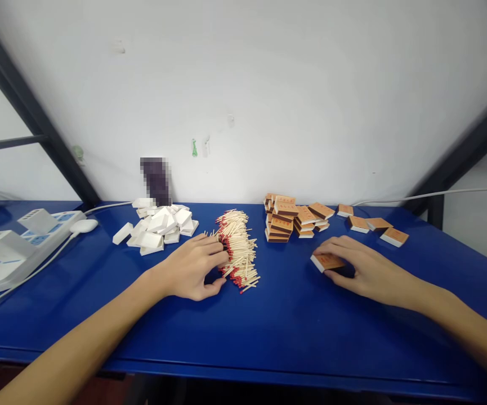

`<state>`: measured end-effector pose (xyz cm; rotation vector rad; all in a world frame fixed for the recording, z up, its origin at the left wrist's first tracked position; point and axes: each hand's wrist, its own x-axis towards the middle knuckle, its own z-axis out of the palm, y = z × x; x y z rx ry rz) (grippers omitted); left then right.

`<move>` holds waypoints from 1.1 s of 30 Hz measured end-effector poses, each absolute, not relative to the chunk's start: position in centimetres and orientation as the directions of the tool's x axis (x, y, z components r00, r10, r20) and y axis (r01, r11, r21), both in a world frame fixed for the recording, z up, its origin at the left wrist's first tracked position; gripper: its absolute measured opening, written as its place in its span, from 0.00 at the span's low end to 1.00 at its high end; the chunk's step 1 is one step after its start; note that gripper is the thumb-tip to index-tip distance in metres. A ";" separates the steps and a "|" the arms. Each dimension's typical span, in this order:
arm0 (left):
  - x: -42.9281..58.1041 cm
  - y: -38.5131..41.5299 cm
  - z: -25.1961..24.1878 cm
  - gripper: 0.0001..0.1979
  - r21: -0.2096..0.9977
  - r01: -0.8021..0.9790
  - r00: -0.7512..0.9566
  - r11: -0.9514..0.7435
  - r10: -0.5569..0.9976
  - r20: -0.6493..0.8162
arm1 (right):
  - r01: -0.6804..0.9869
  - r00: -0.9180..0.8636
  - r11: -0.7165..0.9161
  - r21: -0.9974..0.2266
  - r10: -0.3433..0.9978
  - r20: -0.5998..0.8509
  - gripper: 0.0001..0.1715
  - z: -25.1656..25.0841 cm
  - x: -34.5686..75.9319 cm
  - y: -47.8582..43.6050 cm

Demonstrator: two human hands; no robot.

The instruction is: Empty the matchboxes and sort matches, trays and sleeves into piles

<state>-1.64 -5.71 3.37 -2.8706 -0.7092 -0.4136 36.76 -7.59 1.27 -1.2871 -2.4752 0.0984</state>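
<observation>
Blue tabletop, white wall behind: the left hand, thumb and fingers apart, touches central matches; at right, the right hand clasps a matchbox, seemingly positioning it; releasing calls for gentle loosening.

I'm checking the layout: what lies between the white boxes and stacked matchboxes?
The head view shows a heap of red-tipped matches between the white boxes and the stacked matchboxes, with the left hand at its left edge.
</observation>
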 end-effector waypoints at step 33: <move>-1.0 -5.5 2.5 0.11 -0.110 0.557 0.813 -0.823 0.512 0.279 | 0.533 -0.751 0.845 0.054 0.442 0.491 0.10 0.3 23.6 -6.1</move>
